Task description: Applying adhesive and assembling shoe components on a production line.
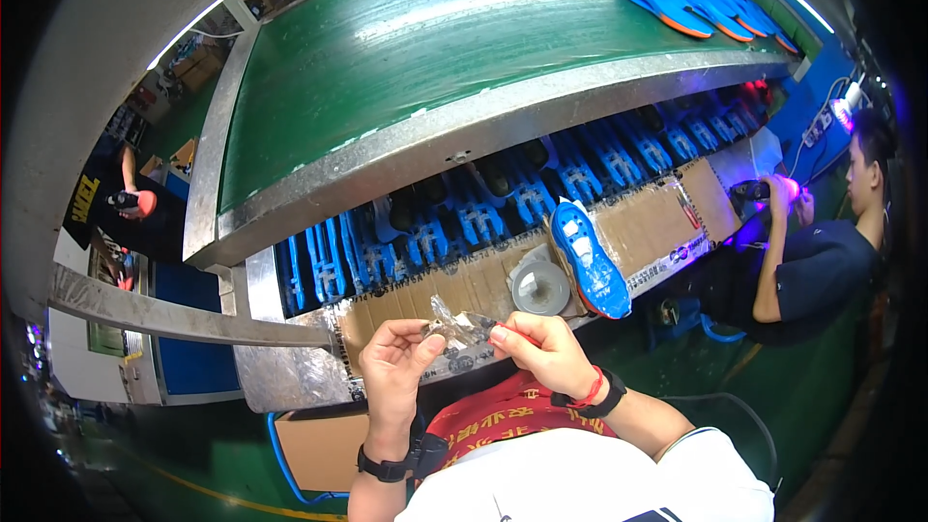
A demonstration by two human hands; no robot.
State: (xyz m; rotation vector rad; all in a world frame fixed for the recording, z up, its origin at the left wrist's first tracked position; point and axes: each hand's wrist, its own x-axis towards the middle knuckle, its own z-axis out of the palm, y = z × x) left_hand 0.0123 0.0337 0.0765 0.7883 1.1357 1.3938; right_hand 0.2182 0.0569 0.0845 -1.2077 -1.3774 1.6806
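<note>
My left hand pinches a crumpled piece of clear, shiny plastic film in front of my body. At the film's other side, my right hand is closed on a thin red stick-like piece; most of it is hidden by the fingers. Just beyond the right hand a blue shoe sole with an orange-red edge lies tilted on the cardboard. Beside it rests a round grey bowl, whose contents I cannot make out.
A green conveyor belt bears several blue soles at its far right. Below its metal edge are several blue racks over a cardboard-covered ledge. One person works under purple light at right; another holds a shoe at left.
</note>
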